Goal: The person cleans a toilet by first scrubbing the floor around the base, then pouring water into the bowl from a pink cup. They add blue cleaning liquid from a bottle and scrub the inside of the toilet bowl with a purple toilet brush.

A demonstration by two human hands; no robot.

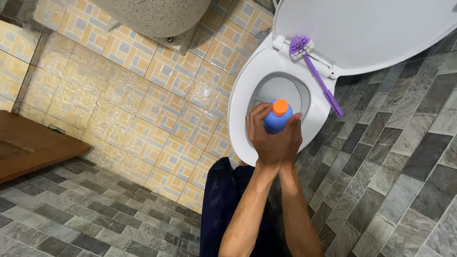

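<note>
Fingers of both hands curl tightly around a blue plastic bottle with an orange cap, and only the cap and upper shoulder of the bottle show between them. The left hand wraps the bottle from the nine o'clock side; the right hand closes on it from the three o'clock side, its fingertips at the cap's edge. The two hands press against each other below the bottle, so that their backs form one mass. Both forearms run from the hands toward six o'clock and leave the view at the bottom edge.

The bottle is held above the open bowl of a white ceramic toilet, over the part of the seat ring nearest the person. The white toilet lid stands raised at one o'clock from the hands. A purple plastic toilet brush lies across the seat ring at one o'clock, its bristled head against the hinge and its thin handle pointing toward three o'clock, well apart from the hands.

The person's dark trouser leg shows at seven o'clock from the hands, just beside the left forearm. The yellow patterned tile wall fills the area from nine to eleven o'clock; grey stone floor tiles lie at three to five o'clock. A brown wooden door edge sits at nine o'clock, far off. A speckled stone basin hangs at eleven o'clock.
</note>
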